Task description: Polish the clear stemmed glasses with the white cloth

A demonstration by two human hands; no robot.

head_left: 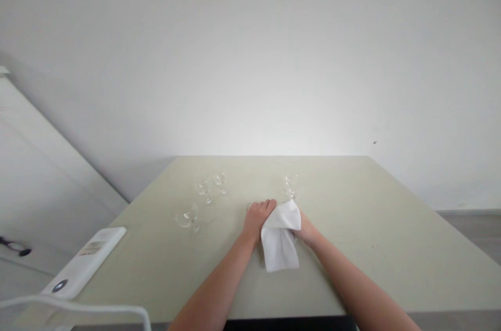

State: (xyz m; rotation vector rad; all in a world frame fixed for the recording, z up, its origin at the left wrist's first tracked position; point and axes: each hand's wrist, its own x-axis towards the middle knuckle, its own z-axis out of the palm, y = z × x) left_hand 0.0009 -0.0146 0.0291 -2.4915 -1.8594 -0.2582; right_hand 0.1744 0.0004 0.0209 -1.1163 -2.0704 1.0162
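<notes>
My left hand (258, 217) is closed around something at the middle of the table, most likely a clear glass, of which only a faint rim shows. My right hand (304, 230) is mostly hidden under a white cloth (279, 239) that it grips and presses against what the left hand holds; the cloth hangs down toward me. A clear stemmed glass (290, 185) stands just beyond the hands. Three more clear stemmed glasses stand to the left: two at the back (204, 190) (221, 181), and one nearer (188, 217).
The pale green table (371, 226) stands against a white wall. A white flat device (84, 263) lies at the table's left front corner, with a white cable (78, 309) curving below it. Dark eyeglasses (15, 247) lie on a white surface at far left.
</notes>
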